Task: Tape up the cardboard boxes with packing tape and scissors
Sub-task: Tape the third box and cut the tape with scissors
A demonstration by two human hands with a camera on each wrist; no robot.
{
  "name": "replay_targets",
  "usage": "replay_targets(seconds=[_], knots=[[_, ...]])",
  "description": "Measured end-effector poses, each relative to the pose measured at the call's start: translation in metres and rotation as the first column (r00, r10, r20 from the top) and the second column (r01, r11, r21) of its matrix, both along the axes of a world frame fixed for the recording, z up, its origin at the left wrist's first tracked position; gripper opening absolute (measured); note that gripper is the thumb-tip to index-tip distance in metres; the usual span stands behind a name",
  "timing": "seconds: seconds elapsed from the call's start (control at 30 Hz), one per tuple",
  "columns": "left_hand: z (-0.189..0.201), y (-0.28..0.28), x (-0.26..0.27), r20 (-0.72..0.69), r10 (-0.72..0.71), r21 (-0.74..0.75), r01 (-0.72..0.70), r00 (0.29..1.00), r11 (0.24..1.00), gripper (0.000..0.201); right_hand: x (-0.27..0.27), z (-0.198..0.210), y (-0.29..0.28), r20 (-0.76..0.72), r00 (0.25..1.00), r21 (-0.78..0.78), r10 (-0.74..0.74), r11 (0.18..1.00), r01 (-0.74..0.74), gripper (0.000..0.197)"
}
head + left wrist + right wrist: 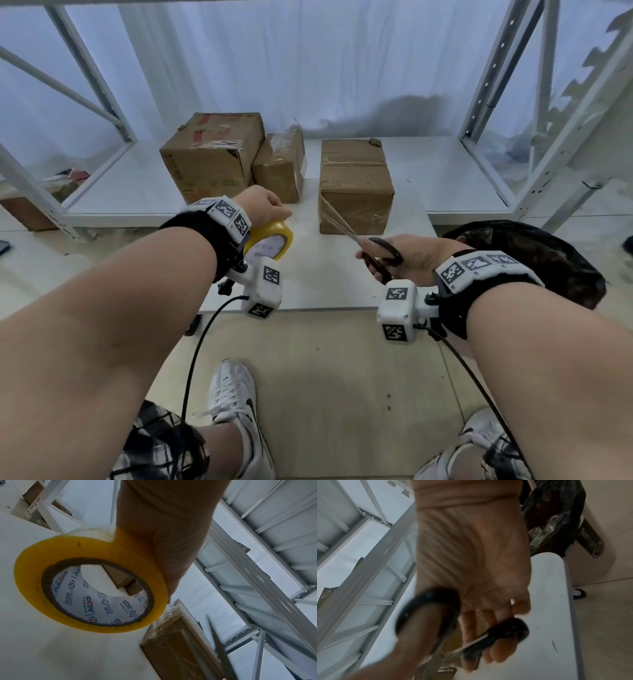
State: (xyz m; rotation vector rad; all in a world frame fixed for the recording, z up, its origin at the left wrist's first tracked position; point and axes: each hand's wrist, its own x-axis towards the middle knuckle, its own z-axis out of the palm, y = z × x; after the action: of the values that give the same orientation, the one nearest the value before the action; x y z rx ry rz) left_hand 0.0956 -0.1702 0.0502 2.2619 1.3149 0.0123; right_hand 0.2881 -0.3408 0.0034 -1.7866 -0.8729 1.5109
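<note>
My left hand (263, 209) grips a yellow roll of packing tape (270, 243) above the white table (308, 291); the left wrist view shows the roll (91, 582) held at its rim. My right hand (407, 260) holds black-handled scissors (380, 253), thumb and fingers through the loops (428, 609). The blades (337, 219) point up-left at the front lower corner of a cardboard box (356, 185) wrapped in clear tape. A clear strip appears to run from that corner toward the blades.
Two more cardboard boxes, a large one (212, 154) and a smaller one (281, 164), stand at the table's far left. White metal shelving (513, 102) frames both sides. A bin lined with a black bag (534, 260) stands to the right. My feet are below the table edge.
</note>
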Motion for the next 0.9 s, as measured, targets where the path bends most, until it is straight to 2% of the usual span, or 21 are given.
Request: replay_targets(seconds=[0.03, 0.07, 0.1, 0.2, 0.23, 0.3, 0.37, 0.43, 0.6, 0.7, 0.8, 0.9], knots=[[0.001, -0.002, 0.000, 0.014, 0.006, -0.004, -0.006, 1.000, 1.000, 0.031, -0.003, 0.004, -0.002, -0.089, 0.996, 0.018, 0.011, 1.000, -0.009, 0.061], [0.002, -0.003, 0.000, 0.030, 0.015, -0.008, -0.015, 0.999, 1.000, 0.031, -0.006, 0.008, -0.003, -0.167, 0.986, 0.005, 0.027, 1.000, -0.026, 0.057], [0.003, -0.004, 0.000, 0.043, 0.022, -0.012, -0.021, 0.999, 1.000, 0.032, -0.009, 0.011, -0.004, -0.211, 0.976, -0.016, 0.048, 0.999, -0.052, 0.063], [0.005, -0.006, -0.001, 0.059, 0.016, -0.034, -0.014, 0.998, 0.999, 0.033, -0.014, 0.009, -0.001, -0.138, 0.985, -0.079, 0.105, 0.990, -0.116, 0.101], [0.006, -0.006, -0.001, 0.065, 0.013, -0.051, -0.009, 0.998, 0.999, 0.033, -0.015, 0.009, 0.000, -0.101, 0.988, -0.093, 0.113, 0.988, -0.123, 0.103], [0.004, -0.005, -0.001, 0.090, 0.011, -0.104, -0.001, 0.996, 0.995, 0.028, -0.019, 0.009, 0.001, -0.074, 0.993, -0.106, 0.097, 0.989, -0.105, 0.088], [0.003, -0.004, -0.001, 0.114, 0.010, -0.154, 0.007, 0.993, 0.988, 0.021, -0.020, 0.008, 0.003, -0.118, 0.992, -0.085, 0.054, 0.994, -0.064, 0.071], [0.001, -0.004, -0.001, 0.110, 0.003, -0.185, 0.018, 0.994, 0.983, 0.019, -0.020, 0.007, 0.004, -0.166, 0.986, -0.041, 0.022, 0.999, -0.029, 0.067], [-0.003, -0.002, 0.000, 0.056, -0.042, -0.204, 0.053, 0.998, 0.978, 0.023, -0.019, 0.005, 0.010, -0.212, 0.977, 0.023, 0.002, 1.000, 0.003, 0.081], [-0.001, 0.001, 0.002, 0.058, -0.069, -0.182, 0.078, 0.996, 0.980, 0.022, -0.016, -0.002, 0.010, -0.219, 0.976, 0.032, -0.012, 0.999, 0.019, 0.080], [0.004, 0.007, 0.004, 0.029, -0.143, -0.112, 0.146, 0.989, 0.983, 0.020, -0.012, -0.014, 0.004, -0.269, 0.963, -0.038, 0.014, 0.999, -0.025, 0.091], [0.009, 0.012, 0.003, 0.045, -0.178, -0.103, 0.182, 0.983, 0.978, 0.020, -0.014, -0.026, 0.000, -0.293, 0.955, -0.079, 0.046, 0.994, -0.072, 0.102]])
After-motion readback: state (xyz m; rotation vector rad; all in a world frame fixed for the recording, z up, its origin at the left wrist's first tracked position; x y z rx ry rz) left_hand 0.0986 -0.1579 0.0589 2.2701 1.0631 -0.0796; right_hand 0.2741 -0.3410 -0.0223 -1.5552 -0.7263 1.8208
